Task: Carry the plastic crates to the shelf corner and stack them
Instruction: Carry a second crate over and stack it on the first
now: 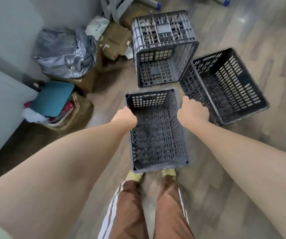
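Waiting black crate (228, 87): the widest thing on the floor, mouth up, to your right and just beside the grey one. I judge it a fair base for a stack, being broad and open.
Upturned grey crate (163, 31): base uppermost, straight ahead of you. Nothing will nest in it until you turn it over.
Held crate (157, 138): between your arms, mouth up. Its near end hides your toes, so it looks lifted rather than resting on the floor.
Bin bag (64, 52): a crumpled silver-grey liner by the wall on your left, with cardboard (116, 38) beyond it. They crowd that corner, so expect little room.
Shelf legs (107, 9): grey metal uprights at the far edge, likely your goal.
Right hand (193, 112): clenched over the right long rim.
Left hand (125, 118): grasping the opposite rim level with the right, which should keep the load flat.
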